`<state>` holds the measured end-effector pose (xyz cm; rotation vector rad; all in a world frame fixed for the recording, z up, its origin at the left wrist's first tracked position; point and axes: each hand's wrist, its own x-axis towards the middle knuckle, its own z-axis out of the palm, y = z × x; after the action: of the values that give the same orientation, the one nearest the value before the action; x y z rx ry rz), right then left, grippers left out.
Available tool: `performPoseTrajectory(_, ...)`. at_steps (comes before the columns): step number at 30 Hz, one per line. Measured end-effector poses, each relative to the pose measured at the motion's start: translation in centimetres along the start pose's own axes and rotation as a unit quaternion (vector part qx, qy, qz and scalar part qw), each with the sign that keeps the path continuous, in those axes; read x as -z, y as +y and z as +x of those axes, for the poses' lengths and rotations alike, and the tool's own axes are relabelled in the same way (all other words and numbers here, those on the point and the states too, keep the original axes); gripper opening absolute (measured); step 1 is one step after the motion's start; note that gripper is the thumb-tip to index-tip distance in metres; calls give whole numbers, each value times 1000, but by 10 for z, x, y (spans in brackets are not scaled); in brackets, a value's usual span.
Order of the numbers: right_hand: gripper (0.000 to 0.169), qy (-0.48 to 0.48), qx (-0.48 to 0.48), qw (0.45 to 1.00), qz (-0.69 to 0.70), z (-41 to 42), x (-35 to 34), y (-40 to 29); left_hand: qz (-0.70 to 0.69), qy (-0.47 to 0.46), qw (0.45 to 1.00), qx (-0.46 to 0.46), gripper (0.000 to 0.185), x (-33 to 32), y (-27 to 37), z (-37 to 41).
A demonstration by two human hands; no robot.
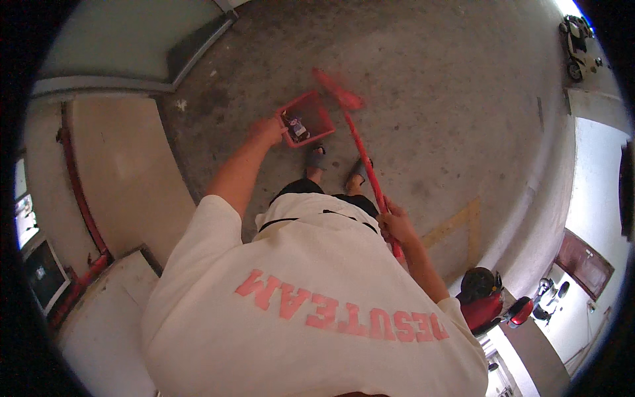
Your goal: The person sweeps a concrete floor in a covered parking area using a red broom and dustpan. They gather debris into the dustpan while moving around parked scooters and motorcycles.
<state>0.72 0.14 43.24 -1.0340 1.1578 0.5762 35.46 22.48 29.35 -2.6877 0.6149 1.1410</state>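
Note:
My left hand (267,131) grips the near left edge of a pink plastic dustpan (325,119), which has some litter lying inside it. My right hand (397,223) is closed round the red handle of a broom (361,146), near its upper end at my waist. The handle slopes away from me to the broom's red head (340,89), which is blurred and sits just beyond the dustpan, to its upper right. My feet in dark sandals stand below the dustpan and beside the handle.
Around me is a stained concrete floor (436,99). A pale wall with a red pipe (82,193) stands at left, a metal-framed panel (119,44) at upper left. A red scooter (481,302) is parked at lower right, with another scooter (575,49) at upper right.

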Motion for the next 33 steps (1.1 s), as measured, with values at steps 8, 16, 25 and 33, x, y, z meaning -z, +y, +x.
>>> performPoseTrajectory(8,62,-42,45,998,33,-51,27,-31,-15,65,998,1,76,-24,-44,14)
performPoseTrajectory(16,60,5,98,976,-194,16,-11,-40,-55,-6,997,59,87,-10,-62,-32)
performPoseTrajectory(25,56,-114,-8,992,52,-47,34,-61,-130,10,986,101,40,-28,-86,-36)
performPoseTrajectory(33,58,16,146,940,-309,-17,4,-52,-191,41,964,181,46,-114,-150,-92)
